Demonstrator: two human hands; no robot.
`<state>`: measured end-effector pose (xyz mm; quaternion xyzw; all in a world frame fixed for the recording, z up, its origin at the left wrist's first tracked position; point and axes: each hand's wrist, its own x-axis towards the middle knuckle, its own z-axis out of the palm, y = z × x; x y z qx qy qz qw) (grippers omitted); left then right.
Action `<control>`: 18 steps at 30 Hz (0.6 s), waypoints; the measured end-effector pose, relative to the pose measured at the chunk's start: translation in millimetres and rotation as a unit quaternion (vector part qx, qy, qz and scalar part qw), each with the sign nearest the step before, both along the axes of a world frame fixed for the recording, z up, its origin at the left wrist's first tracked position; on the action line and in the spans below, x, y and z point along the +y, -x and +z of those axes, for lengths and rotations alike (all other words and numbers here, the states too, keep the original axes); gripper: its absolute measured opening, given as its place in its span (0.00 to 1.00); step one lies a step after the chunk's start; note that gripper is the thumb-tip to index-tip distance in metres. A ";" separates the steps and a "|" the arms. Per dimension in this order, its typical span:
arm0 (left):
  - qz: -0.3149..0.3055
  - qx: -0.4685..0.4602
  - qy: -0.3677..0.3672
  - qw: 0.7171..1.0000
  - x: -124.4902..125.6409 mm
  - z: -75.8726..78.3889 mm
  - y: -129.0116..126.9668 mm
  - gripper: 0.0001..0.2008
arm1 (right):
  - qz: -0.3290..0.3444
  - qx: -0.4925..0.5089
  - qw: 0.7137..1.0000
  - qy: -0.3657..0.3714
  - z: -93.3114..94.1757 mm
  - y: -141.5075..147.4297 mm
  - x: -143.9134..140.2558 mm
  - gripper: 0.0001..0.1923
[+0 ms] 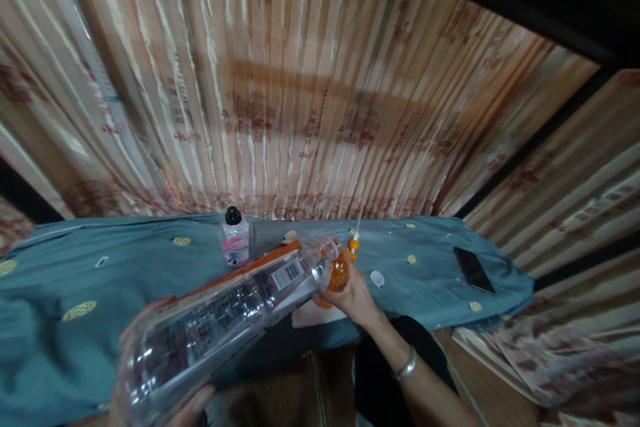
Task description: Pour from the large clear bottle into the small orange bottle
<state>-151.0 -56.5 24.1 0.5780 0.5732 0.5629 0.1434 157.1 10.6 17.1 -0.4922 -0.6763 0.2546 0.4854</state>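
Note:
My left hand (pixel 193 407) is closed around the wide base of a large clear plastic bottle (pixel 225 310) with a printed label and a barcode. The bottle is tilted, its neck pointing up and right. At its mouth is a small orange bottle (pixel 339 271), gripped by my right hand (pixel 359 299); the large bottle's neck partly hides it. Whether liquid passes between them I cannot tell. Just behind my right hand is an orange pump top (pixel 353 247) with a thin pale tube. Below the bottles lies a whitish, paper-like sheet (pixel 313 315).
A clear bottle with a black cap (pixel 235 240) stands on the green patterned bedspread (pixel 165 260). To the right are a small white disc (pixel 377 278) and a dark phone (pixel 473 269). Pleated curtains (pixel 300 93) hang behind, and dark bed-frame bars (pixel 540 140) cross the right side.

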 end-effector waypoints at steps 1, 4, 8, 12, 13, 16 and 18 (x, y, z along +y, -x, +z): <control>-0.012 -0.003 -0.010 1.000 1.6 -4.2 3.5 0.44 | 0.000 -0.002 1.000 -0.001 -0.5 -0.2 0.1 0.43; -0.020 -0.007 -0.021 1.000 4.6 -12.2 12.3 0.45 | -0.003 -0.005 1.000 -0.006 -2.0 0.0 0.3 0.43; -0.051 -0.015 0.024 0.998 2.2 -8.1 12.6 0.45 | -0.012 -0.004 1.000 -0.008 -3.1 1.0 0.3 0.43; -0.025 -0.043 0.030 0.998 0.8 -5.6 14.0 0.44 | -0.012 -0.006 1.000 -0.003 -3.1 1.3 0.4 0.42; -0.037 -0.043 0.039 0.998 1.6 -6.4 16.4 0.43 | -0.010 -0.005 1.000 0.000 -3.0 1.2 0.5 0.42; -0.051 -0.042 0.053 0.996 4.3 -7.7 22.7 0.44 | -0.008 0.000 1.000 0.002 -2.5 1.2 0.3 0.43; -0.048 -0.046 0.049 0.997 5.0 -5.4 22.0 0.44 | -0.004 0.003 1.000 0.000 -2.0 1.3 0.0 0.44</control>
